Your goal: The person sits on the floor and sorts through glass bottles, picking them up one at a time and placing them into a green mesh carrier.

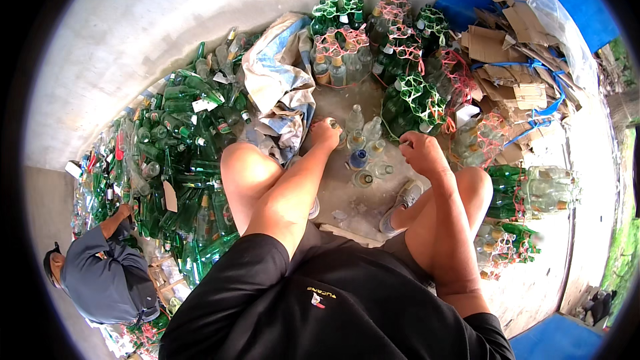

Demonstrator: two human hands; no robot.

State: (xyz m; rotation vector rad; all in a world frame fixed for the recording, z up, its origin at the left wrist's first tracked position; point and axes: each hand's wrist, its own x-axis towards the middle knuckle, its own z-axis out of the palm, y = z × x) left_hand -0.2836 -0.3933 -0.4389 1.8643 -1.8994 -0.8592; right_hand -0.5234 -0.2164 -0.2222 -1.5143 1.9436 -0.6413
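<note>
My left hand point(325, 134) grips a clear glass bottle point(342, 141) by its neck, low over the concrete floor between my knees. Beside it, to the right, several clear glass bottles point(355, 119) stand close together. One bottle in the group has a blue mouth or top point(358, 159). My right hand point(422, 154) is held to the right of this group with its fingers curled. A strand of green plastic twine point(391, 134) runs from a tied bundle of green bottles point(400, 110) towards its fingertips. What those fingers hold, if anything, is too small to tell.
A large heap of loose bottles point(175, 130) fills the left, where another person point(107, 270) bends. A woven sack point(277, 70) lies beside it. Twine-tied bottle bundles point(345, 42) stand along the wall and right side. Flattened cardboard point(530, 55) is piled at upper right.
</note>
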